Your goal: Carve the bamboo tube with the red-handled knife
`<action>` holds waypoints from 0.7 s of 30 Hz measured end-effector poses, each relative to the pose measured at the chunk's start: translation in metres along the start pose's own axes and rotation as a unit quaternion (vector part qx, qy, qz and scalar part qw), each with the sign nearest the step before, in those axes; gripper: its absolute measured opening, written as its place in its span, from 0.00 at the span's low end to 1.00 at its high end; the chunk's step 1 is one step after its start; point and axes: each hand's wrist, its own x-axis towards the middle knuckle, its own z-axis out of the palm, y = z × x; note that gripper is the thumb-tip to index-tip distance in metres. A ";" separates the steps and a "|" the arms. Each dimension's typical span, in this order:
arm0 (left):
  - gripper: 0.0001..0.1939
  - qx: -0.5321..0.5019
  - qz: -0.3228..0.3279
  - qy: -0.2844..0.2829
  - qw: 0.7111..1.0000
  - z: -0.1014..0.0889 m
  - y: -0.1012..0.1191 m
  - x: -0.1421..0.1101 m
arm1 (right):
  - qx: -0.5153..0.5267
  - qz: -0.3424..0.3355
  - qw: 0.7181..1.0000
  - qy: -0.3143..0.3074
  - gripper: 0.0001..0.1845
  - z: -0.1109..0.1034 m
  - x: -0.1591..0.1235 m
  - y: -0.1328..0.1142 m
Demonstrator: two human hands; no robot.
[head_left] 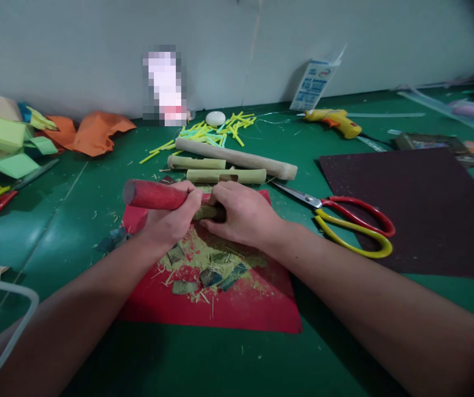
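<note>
My left hand is wrapped round a thick red handle; the working end of this tool is hidden behind my fingers. My right hand grips a short bamboo piece, whose end shows between my two hands. Both hands are close together over a red sheet strewn with pale sawdust, shavings and several dark chips. Just beyond my hands lie a notched bamboo piece, a shorter bamboo strip and a long pale stick.
Scissors with red and yellow handles lie right of my right hand, partly on a dark brown sheet. A yellow glue gun, yellow-green sticks and a white oval object lie farther back. Folded papers fill the left.
</note>
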 end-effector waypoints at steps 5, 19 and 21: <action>0.15 -0.001 0.003 0.012 1.000 0.000 0.002 0.000 | 0.002 -0.006 1.000 0.006 0.13 0.001 0.000 0.001; 0.13 0.098 0.003 -0.003 0.995 0.005 0.001 0.000 | 0.004 0.014 1.000 -0.007 0.12 0.000 0.003 0.003; 0.13 0.102 -0.011 -0.004 0.995 0.007 0.002 0.001 | -0.001 0.023 1.000 -0.003 0.10 0.001 0.003 0.001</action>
